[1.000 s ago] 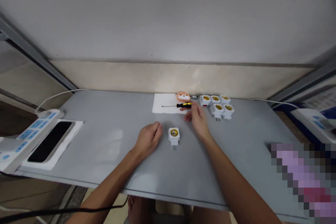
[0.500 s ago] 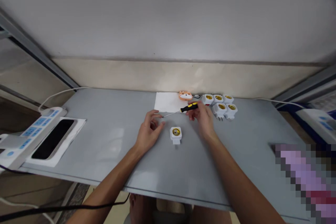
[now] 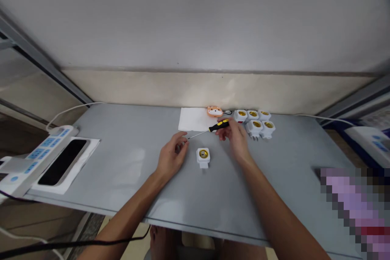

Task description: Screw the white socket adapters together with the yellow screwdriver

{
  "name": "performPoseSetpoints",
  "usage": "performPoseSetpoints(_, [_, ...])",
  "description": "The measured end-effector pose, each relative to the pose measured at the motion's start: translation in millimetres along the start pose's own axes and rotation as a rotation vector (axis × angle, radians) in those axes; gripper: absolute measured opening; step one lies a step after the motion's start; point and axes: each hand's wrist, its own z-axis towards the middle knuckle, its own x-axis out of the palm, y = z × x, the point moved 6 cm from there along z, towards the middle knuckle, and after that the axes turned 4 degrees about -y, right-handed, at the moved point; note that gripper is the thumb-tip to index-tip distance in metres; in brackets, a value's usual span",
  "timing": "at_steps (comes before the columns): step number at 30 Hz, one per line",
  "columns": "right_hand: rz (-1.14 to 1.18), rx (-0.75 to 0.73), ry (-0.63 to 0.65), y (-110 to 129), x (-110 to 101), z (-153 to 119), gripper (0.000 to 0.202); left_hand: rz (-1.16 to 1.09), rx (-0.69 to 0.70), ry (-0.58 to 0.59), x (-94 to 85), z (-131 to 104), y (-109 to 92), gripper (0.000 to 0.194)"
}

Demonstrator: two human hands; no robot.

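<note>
My right hand [image 3: 234, 135] is closed round the black and yellow handle of a screwdriver [image 3: 218, 125], whose thin shaft points left. At the shaft's tip is my left hand [image 3: 173, 151], thumb and fingers curled together; whatever they pinch is too small to make out. Between my forearms a white lamp socket [image 3: 203, 156] with a gold ring inside lies on the grey table [image 3: 195, 199], its prongs towards me. Several similar white sockets [image 3: 255, 126] stand in two rows beyond my right hand.
A white sheet [image 3: 193, 119] and an orange animal-faced case [image 3: 215, 111] lie near the wall. At left are a power strip [image 3: 42, 152] and a phone [image 3: 63, 162] on paper. Another power strip [image 3: 370, 140] is at right; a black cable crosses the front left.
The thumb and fingers of my left hand have drawn together near the screwdriver tip. My right hand still holds the handle in nearly the same place.
</note>
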Motion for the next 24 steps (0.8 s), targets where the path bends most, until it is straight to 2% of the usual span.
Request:
performPoseSetpoints(12, [-0.022,0.006,0.002,0.8,-2.9,0.7,0.051,0.054,0.026,0.017,0.1,-0.9,-1.9,0.027])
performPoseSetpoints(19, [0.002,-0.013,-0.012,2.2,-4.7,0.6,0.047,0.156,0.111,0.048,3.5,-4.7,-2.7,0.025])
performPoseSetpoints(24, [-0.013,-0.007,-0.009,3.3,-4.2,-0.4,0.046,0.163,0.124,0.048,3.0,-4.0,-5.3,0.025])
